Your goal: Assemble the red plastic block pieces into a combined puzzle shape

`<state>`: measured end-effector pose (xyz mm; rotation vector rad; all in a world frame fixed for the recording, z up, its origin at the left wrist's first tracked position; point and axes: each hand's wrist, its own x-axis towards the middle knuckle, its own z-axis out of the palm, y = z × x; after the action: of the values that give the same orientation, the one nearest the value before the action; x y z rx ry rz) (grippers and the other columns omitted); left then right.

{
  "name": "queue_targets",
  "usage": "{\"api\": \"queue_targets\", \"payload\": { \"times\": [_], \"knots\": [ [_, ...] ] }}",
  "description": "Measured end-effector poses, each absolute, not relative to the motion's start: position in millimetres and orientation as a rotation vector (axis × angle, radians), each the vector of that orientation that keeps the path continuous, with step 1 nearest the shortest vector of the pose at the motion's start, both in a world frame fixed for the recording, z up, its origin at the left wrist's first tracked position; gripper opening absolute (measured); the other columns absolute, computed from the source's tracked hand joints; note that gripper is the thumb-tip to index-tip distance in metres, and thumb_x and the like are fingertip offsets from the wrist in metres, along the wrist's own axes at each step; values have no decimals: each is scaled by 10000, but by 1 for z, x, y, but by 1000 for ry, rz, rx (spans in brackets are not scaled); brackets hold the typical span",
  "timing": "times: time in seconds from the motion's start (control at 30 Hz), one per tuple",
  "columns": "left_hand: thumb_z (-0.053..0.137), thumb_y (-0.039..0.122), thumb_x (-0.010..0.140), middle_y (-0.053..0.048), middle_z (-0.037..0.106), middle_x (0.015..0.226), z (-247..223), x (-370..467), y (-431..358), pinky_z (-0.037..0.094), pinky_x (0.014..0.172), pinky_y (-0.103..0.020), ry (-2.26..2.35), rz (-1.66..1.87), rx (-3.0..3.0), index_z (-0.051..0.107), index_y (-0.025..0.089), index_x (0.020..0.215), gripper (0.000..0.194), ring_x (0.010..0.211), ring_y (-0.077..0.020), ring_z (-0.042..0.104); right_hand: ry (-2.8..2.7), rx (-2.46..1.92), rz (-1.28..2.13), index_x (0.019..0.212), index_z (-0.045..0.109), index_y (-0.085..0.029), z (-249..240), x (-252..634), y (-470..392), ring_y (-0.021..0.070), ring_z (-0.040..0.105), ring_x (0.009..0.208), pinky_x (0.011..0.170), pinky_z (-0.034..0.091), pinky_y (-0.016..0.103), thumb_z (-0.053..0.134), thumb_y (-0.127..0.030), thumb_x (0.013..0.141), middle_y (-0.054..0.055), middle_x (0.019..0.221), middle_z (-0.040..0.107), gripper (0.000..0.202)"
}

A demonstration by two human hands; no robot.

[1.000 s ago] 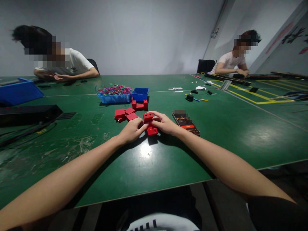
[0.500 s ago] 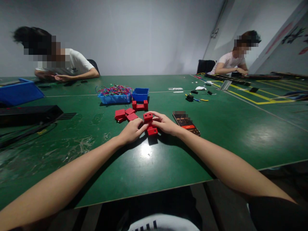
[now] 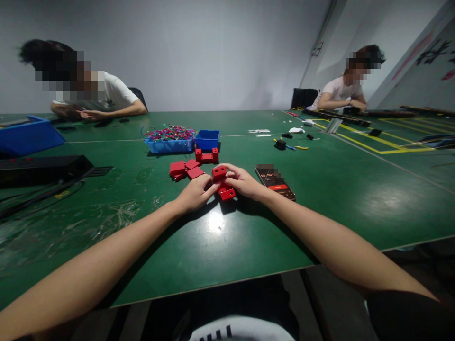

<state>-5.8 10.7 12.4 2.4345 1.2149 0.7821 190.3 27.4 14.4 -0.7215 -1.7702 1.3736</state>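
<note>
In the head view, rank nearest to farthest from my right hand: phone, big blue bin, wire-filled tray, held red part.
1. Red part, touching your right hand.
2. Phone, to the hand's right.
3. Wire-filled tray, ahead, left.
4. Big blue bin, far left.

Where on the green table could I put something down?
Two bare spots: table between the phone and the yellow lines, and table between the left forearm and right forearm, this side of the held red part. It's crowded beyond the left hand: red pieces, then the blue tray of wires and a smaller blue tray.
</note>
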Motion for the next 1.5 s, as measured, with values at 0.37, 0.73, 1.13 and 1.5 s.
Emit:
{"api": "queue_targets", "payload": {
  "times": [0.37, 0.73, 1.13, 1.5],
  "knots": [
    [414, 406, 927, -97, 665, 916, 13, -7, 12, 466, 757, -342, 1178, 787, 2411, 624, 133, 961, 346, 807, -218, 607, -1755, -762, 1314, 1264, 503, -169, 10, 190, 26, 136, 627, 758, 706, 506, 253, 600, -233, 802, 39, 915, 684, 477],
    [412, 393, 926, -98, 668, 937, 14, -6, 11, 473, 775, -341, 1153, 773, 2449, 611, 143, 964, 322, 833, -220, 612, -1811, -778, 1247, 1285, 493, -166, 8, 191, 27, 137, 633, 784, 731, 508, 261, 590, -239, 815, 48, 939, 686, 486],
    [397, 391, 934, -114, 655, 978, 11, -7, 13, 468, 826, -360, 1127, 771, 2487, 612, 133, 1011, 345, 879, -228, 603, -1799, -780, 1283, 1280, 497, -159, 8, 190, 27, 135, 630, 780, 747, 507, 264, 591, -232, 809, 41, 923, 683, 486],
    [423, 403, 913, -98, 654, 918, 13, -5, 10, 464, 769, -342, 1176, 771, 2484, 620, 142, 980, 333, 819, -220, 593, -1610, -786, 1469, 1265, 553, -178, 11, 190, 28, 122, 648, 736, 701, 518, 233, 621, -161, 767, 6, 874, 711, 503]
  ]
}}
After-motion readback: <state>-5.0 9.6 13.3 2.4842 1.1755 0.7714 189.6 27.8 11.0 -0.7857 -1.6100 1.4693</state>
